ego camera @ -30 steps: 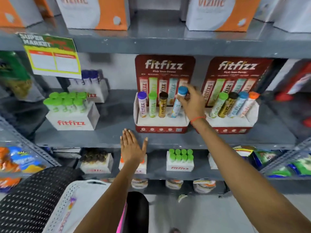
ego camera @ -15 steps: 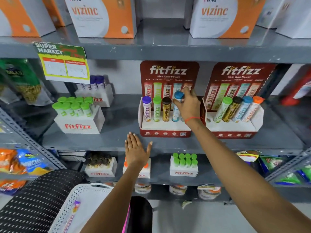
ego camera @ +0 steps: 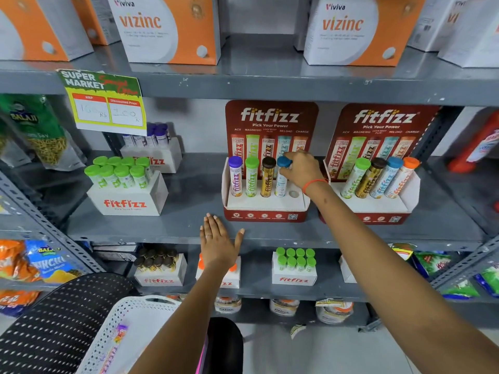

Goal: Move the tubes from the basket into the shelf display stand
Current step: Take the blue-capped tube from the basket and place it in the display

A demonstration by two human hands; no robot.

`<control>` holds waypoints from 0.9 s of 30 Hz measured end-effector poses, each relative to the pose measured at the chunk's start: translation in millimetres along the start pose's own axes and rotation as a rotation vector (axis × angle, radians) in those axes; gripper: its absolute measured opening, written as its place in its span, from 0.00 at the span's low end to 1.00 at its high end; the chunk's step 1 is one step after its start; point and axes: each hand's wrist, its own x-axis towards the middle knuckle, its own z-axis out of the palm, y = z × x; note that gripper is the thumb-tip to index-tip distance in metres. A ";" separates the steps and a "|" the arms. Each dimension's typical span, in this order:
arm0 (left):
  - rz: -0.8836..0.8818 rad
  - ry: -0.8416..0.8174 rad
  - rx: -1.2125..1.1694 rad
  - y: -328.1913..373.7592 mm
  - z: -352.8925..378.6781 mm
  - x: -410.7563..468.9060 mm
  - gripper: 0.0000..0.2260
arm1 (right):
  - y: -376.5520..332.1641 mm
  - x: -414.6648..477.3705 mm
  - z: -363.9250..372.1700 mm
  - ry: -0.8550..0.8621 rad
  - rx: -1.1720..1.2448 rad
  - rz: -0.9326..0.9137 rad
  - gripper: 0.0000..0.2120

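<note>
A red fitfizz display stand [ego camera: 266, 215] sits on the middle shelf. It holds a purple-capped tube [ego camera: 235, 176], a green-capped tube [ego camera: 251, 177], a brown-capped tube [ego camera: 267, 178] and a blue-capped tube [ego camera: 281, 182]; the rightmost hole [ego camera: 293, 194] is empty. My right hand [ego camera: 303, 168] grips the blue-capped tube near its cap, the tube standing in its slot. My left hand [ego camera: 217, 242] lies flat and open against the shelf's front edge. A white perforated basket [ego camera: 127, 319] at the bottom left holds one tube [ego camera: 114, 344] lying on its side.
A second fitfizz stand [ego camera: 378, 209] with several tubes stands to the right. White fitfizz boxes of green-capped tubes [ego camera: 125, 184] sit at the left. Vizinc boxes [ego camera: 167, 28] fill the top shelf. More fitfizz boxes [ego camera: 294, 268] and snack bags [ego camera: 40, 261] are below.
My right hand has pushed the blue-capped tube from tilted down into its slot, where it now stands upright. My left hand has stayed on the shelf edge.
</note>
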 end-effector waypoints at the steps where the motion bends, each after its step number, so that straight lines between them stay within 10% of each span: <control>1: 0.000 0.000 0.001 -0.2 0.2 0.2 0.42 | -0.1 1.3 -1.3 -0.017 -0.015 -0.004 0.20; 27: -0.001 0.011 -0.014 0.2 -1.1 2.7 0.42 | -1.1 -0.4 -2.7 -0.068 -0.039 -0.102 0.24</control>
